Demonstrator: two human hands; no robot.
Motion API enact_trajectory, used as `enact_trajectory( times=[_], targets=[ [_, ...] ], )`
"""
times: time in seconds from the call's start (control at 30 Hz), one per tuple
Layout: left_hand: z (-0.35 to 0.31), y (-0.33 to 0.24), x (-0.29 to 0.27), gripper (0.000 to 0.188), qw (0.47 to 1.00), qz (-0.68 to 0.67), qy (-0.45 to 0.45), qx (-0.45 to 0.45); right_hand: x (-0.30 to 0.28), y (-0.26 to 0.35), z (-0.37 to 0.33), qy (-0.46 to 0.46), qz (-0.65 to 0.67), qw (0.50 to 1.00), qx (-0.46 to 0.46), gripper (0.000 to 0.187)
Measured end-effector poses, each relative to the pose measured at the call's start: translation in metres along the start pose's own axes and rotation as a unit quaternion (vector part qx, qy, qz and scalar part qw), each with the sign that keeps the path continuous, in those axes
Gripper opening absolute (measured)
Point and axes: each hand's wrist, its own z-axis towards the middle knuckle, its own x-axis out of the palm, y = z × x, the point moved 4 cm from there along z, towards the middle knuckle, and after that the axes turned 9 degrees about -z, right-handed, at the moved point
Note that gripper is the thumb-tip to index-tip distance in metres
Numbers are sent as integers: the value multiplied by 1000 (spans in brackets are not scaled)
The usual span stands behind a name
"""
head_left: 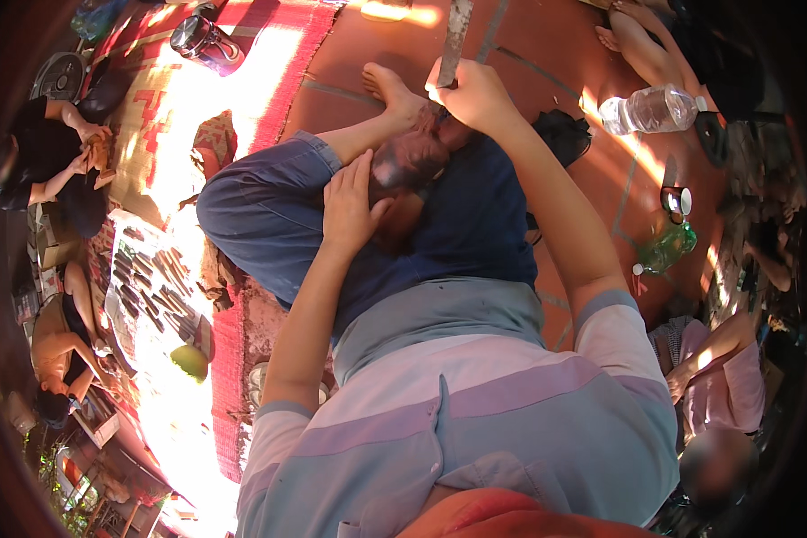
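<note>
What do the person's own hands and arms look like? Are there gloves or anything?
No gloves: the left hand and right hand are bare, with five-fingered shapes. I see no watch or bracelet. The forearms are bare too. The short sleeves are whitish, with grey-blue bands at their ends.

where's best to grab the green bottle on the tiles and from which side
Probably around the middle of the green bottle, from above, hand set across its length: it lies on its side on the tiles, its pale cap pointing roughly toward the person. A near-side approach should avoid the dark, pale-topped container just beyond it.
</note>
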Motion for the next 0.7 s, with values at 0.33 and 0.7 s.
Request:
enact_trajectory(
  times=[0.33,0.7],
  targets=[
    [-1,-1,1,88,1000,-1,5,-5,1,-15,-27,-90,97,991,-5,14],
    [-7,11,9,89,999,-33,-38,11,15,-19,-26,-84,117,986,-80,10]
  ],
)
